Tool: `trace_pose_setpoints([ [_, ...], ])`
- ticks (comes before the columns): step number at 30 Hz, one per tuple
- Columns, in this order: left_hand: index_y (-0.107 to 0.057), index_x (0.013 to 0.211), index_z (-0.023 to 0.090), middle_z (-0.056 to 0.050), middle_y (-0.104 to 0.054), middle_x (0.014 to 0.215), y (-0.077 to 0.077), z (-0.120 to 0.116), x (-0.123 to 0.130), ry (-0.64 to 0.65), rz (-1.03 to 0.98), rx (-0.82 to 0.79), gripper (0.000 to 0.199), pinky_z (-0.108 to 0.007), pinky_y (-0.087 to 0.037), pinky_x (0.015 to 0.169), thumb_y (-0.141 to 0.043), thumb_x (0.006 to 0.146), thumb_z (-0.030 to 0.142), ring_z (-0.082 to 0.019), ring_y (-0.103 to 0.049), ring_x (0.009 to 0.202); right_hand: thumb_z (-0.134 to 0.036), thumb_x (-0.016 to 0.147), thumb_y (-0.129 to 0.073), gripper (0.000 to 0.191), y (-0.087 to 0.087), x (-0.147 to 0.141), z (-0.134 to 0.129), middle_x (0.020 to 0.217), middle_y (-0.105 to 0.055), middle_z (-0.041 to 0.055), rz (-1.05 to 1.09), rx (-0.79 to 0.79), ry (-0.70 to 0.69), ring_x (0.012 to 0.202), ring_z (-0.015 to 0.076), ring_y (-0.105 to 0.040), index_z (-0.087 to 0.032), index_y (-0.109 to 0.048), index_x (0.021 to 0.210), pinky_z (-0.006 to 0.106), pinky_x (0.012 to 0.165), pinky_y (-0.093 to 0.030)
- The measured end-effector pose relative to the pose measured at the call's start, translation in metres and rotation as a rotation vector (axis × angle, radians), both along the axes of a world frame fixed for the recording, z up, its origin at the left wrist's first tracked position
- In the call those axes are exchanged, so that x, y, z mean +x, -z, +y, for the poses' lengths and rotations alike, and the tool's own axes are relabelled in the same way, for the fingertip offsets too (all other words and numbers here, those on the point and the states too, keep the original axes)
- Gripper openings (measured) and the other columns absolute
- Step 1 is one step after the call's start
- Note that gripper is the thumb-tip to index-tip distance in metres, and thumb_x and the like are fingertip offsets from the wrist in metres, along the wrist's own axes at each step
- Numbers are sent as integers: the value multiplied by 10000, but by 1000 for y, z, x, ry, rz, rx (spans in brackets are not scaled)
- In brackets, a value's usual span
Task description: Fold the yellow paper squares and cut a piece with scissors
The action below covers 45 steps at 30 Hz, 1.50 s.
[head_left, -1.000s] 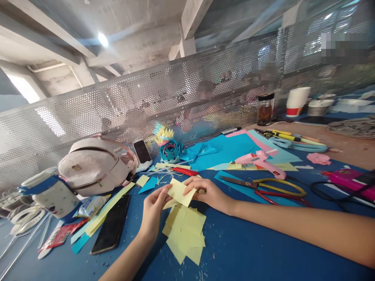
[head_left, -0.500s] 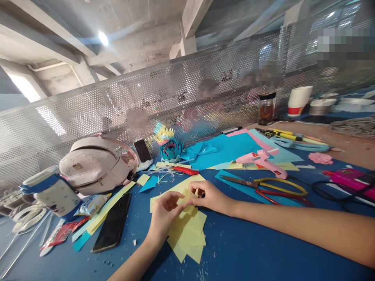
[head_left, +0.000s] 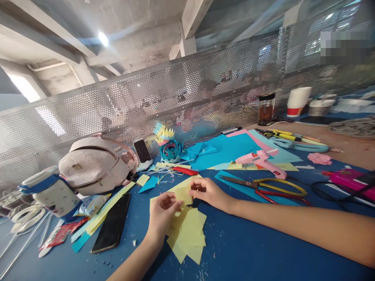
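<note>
Between my two hands a small square of yellow paper (head_left: 183,194) is held up, facing me. My left hand (head_left: 164,210) pinches its lower left side with thumb and fingers. At its right edge my right hand (head_left: 209,194) grips it, thumb in front and fingers curled. Just below lie several overlapping yellow paper squares (head_left: 189,234) on the blue table (head_left: 240,246). A larger yellow sheet shows partly behind my hands. Scissors (head_left: 252,184) with yellow and red handles rest beyond my right forearm.
A pink glue gun (head_left: 262,160) lies on coloured sheets, near a red cutter (head_left: 185,170). Behind stands a blue and yellow paper flower (head_left: 169,148). To the left are a black phone (head_left: 113,224), a pink backpack (head_left: 90,164) and a cup (head_left: 52,195). A pink box (head_left: 350,181) with cable sits right.
My fingers have moved apart a little along the paper. The small yellow square now shows flat and upright between them, where it was mostly hidden before.
</note>
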<state>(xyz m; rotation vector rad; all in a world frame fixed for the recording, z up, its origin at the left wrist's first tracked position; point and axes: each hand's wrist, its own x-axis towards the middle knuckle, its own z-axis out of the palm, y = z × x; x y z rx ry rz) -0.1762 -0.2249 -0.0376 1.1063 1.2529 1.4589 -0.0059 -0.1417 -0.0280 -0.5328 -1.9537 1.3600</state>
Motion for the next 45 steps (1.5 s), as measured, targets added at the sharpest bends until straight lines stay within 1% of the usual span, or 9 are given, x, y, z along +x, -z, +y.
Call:
trace_pose_setpoints([
  [3, -676, 767, 114, -30, -684, 623, -1, -1, 1, 39, 40, -26, 243, -178, -470, 522, -783, 605, 258, -111, -596, 546, -343, 762, -647, 221, 1, 0, 1, 684, -538, -8, -9, -7, 0, 629, 117, -503, -137, -565, 753, 212, 573, -376],
  [10, -727, 682, 99, -10, -638, 504, -8, -3, 3, -7, 86, -90, 188, -142, -415, 469, -754, 619, 274, -75, -531, 453, -343, 736, -668, 232, 6, -1, 2, 623, -482, -33, -43, 29, 15, 570, 93, -432, -147, -544, 721, 194, 509, -316],
  [15, -735, 660, 104, -1, -627, 493, -5, -2, 3, -6, 72, -101, 161, -135, -410, 476, -759, 608, 255, -67, -524, 450, -354, 723, -678, 253, 7, -1, 3, 599, -465, -39, -52, 42, 37, 550, 88, -412, -151, -527, 712, 189, 492, -306],
  [20, -750, 723, 108, -14, -657, 530, -5, -2, 3, 15, 43, -102, 188, -134, -406, 476, -765, 604, 253, -67, -526, 456, -345, 701, -697, 255, 7, -2, 4, 602, -475, -37, -47, 45, 42, 546, 86, -412, -153, -530, 706, 185, 483, -308],
  [24, -752, 725, 105, -9, -642, 498, -7, -3, 4, 25, 34, -117, 204, -131, -399, 467, -770, 599, 263, -66, -519, 448, -343, 697, -702, 253, 7, -2, 4, 609, -491, -33, -48, 39, 42, 545, 85, -416, -152, -536, 703, 184, 482, -311],
  [31, -743, 724, 104, -30, -672, 533, -6, -4, 4, 40, 30, -129, 219, -136, -406, 477, -768, 599, 282, -72, -533, 460, -357, 656, -735, 284, 8, -2, 4, 584, -492, -41, -34, 12, 54, 530, 82, -423, -150, -542, 680, 183, 473, -311],
  [35, -721, 649, 101, -26, -658, 521, -6, -2, 3, 8, 74, -123, 167, -140, -395, 469, -765, 595, 253, -76, -539, 461, -397, 619, -754, 319, 7, -2, 5, 557, -518, -36, -23, -17, 80, 511, 87, -450, -144, -562, 650, 192, 474, -332],
  [39, -725, 674, 103, -32, -664, 551, -5, -1, 3, -17, 113, -120, 173, -159, -408, 479, -756, 606, 259, -89, -551, 472, -451, 607, -750, 363, 6, -3, 5, 549, -577, -1, -17, -38, 119, 504, 102, -486, -132, -576, 601, 206, 474, -354],
  [45, -732, 703, 104, -29, -651, 528, -3, -1, 2, -20, 132, -109, 211, -179, -413, 475, -756, 611, 292, -106, -560, 464, -486, 652, -715, 380, 5, -2, 4, 580, -576, 2, -29, 62, 143, 525, 99, -482, -135, -581, 591, 199, 465, -336],
])
